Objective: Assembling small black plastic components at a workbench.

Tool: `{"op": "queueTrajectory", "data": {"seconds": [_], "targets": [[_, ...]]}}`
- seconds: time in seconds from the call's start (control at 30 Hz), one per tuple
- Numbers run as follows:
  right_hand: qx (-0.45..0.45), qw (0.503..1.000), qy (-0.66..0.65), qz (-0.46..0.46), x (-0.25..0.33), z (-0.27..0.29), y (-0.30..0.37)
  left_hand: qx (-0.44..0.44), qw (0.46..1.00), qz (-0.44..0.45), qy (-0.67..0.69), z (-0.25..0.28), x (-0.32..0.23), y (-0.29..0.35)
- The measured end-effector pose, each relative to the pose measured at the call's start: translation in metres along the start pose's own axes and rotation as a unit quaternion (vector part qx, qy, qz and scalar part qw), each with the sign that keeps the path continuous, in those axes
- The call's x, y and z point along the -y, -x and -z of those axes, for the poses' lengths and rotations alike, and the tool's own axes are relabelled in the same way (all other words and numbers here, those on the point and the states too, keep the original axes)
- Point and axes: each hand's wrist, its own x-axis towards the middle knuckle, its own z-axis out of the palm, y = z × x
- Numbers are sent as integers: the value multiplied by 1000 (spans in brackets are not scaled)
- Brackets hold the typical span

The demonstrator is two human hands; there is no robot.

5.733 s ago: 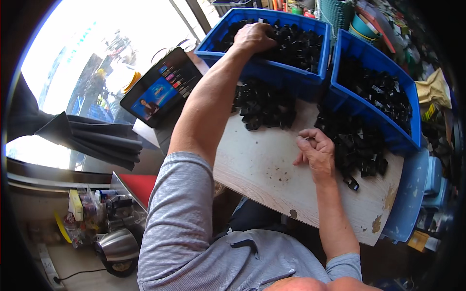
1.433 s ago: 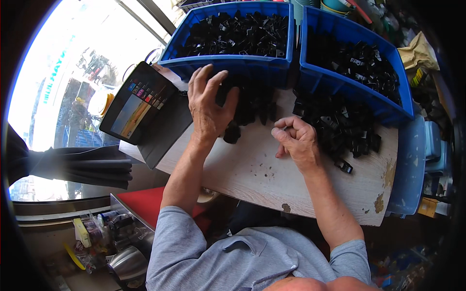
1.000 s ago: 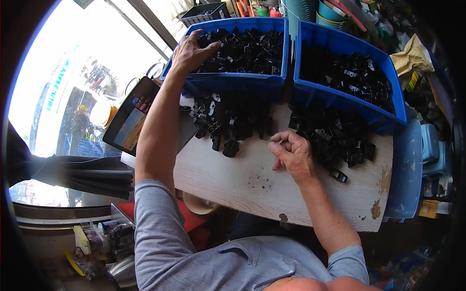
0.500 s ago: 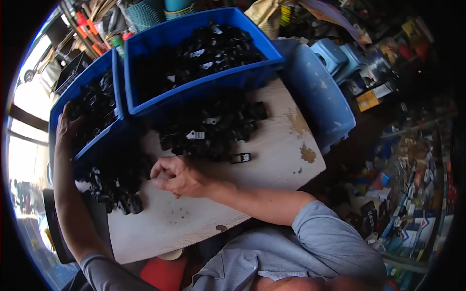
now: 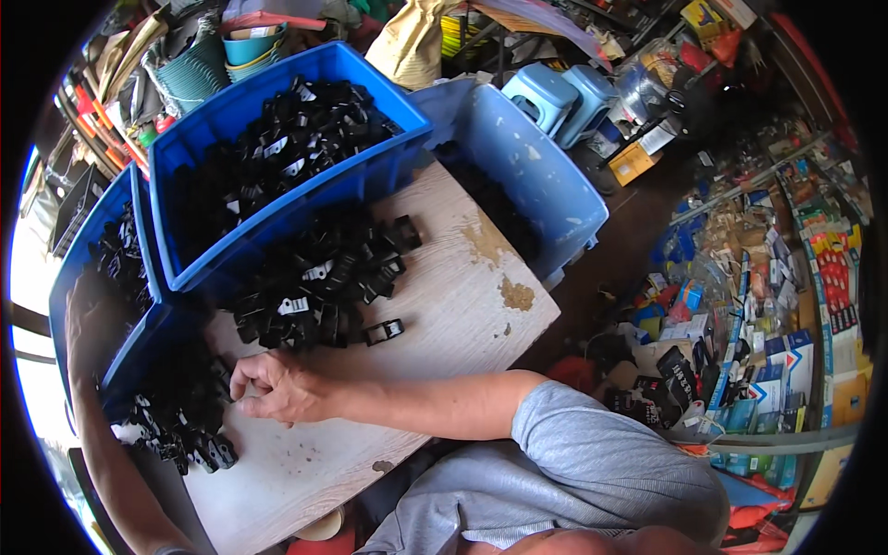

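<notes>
The right hand (image 5: 277,388) rested on the wooden table (image 5: 444,305), its fingers curled together; I cannot tell if they clamped anything. Just beside it lay a small heap of black plastic parts (image 5: 185,416), and a bigger heap (image 5: 319,277) behind. Farther, the left hand (image 5: 92,319) reached into the left blue bin (image 5: 69,277), its fingers blurred. The right blue bin (image 5: 277,148) was full of parts.

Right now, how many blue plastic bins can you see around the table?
3. One bin full of black parts sits at the table's back, a second bin is left of it under the left hand, and a third bin stands off the right edge. Others may be hidden.
</notes>
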Motion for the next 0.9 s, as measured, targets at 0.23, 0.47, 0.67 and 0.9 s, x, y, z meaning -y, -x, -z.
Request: {"op": "queueTrajectory", "data": {"seconds": [0.23,0.47,0.67,0.9], "targets": [[-7,1000,1,9,-2,0,-1,21,998,24,54,-12,10,-1],[-6,1000,-4,15,2,1,1,20,995,12,95,-22,10,-6],[-8,1000,-2,16,-5,0,-1,20,992,1,128,-28,10,-15],[-11,999,6,36,-3,-4,-1,15,988,9,154,-23,31,-5]]}}
